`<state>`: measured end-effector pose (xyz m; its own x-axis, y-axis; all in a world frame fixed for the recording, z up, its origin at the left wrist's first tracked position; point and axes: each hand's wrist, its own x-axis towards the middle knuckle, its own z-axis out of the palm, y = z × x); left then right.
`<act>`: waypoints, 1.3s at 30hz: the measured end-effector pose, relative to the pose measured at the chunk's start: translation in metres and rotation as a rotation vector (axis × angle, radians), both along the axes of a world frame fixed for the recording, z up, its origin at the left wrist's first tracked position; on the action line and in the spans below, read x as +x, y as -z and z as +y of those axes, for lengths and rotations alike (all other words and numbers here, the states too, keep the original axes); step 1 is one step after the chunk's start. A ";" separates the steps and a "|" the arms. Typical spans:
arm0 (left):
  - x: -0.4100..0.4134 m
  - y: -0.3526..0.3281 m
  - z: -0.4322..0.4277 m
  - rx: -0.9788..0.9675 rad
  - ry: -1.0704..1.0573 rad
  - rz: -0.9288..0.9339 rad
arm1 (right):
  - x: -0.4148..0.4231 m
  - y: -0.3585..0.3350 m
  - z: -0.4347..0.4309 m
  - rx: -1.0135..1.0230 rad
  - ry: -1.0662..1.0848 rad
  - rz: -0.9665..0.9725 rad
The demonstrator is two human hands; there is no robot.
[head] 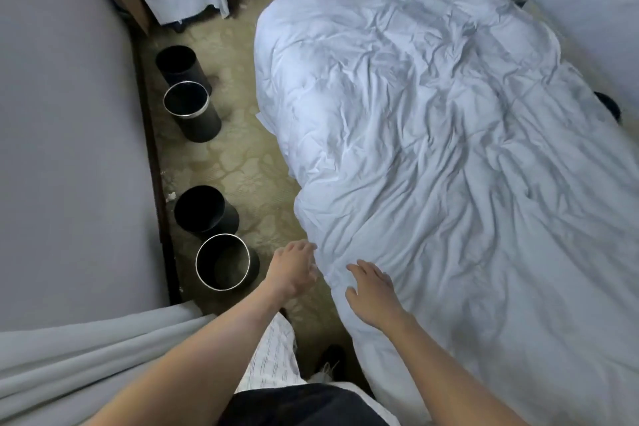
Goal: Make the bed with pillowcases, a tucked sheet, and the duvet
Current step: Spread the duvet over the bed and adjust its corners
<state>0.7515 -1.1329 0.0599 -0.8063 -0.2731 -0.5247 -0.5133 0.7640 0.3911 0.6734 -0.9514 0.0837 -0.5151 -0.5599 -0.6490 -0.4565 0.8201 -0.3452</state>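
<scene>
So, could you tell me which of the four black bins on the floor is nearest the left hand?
The silver-rimmed bin at the near end of the row: it alone sits right beside the left hand, closest to the camera.

Wrinkled white duvet [432, 149] lies spread over bed.

Left hand [294, 266] and right hand [371, 290] at rumpled white duvet [432, 149] (black bins [204, 126] alongside)

Hotel-type bedroom: two beds [62, 149], rumpled white duvet [432, 149], patterned carpet [238, 162], four black bins [193, 112].
</scene>
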 end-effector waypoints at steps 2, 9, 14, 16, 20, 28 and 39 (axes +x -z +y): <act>-0.003 -0.020 -0.014 -0.022 -0.005 0.018 | -0.012 -0.019 -0.013 -0.019 -0.005 0.011; -0.020 -0.040 -0.111 -0.204 0.145 -0.028 | -0.076 -0.038 -0.096 -0.110 0.011 0.028; -0.048 -0.047 -0.194 -0.198 0.086 -0.059 | -0.118 -0.039 -0.163 -0.121 0.073 0.001; -0.068 -0.055 -0.229 -0.224 0.086 -0.064 | -0.139 -0.043 -0.190 -0.138 0.090 0.017; -0.125 -0.068 -0.291 -0.217 0.038 -0.061 | -0.187 -0.058 -0.240 -0.180 0.091 0.025; -0.239 -0.063 -0.393 -0.206 -0.040 -0.110 | -0.317 -0.035 -0.364 -0.217 0.043 -0.002; -0.375 -0.086 -0.549 -0.224 -0.161 -0.065 | -0.456 -0.067 -0.565 -0.263 -0.166 -0.005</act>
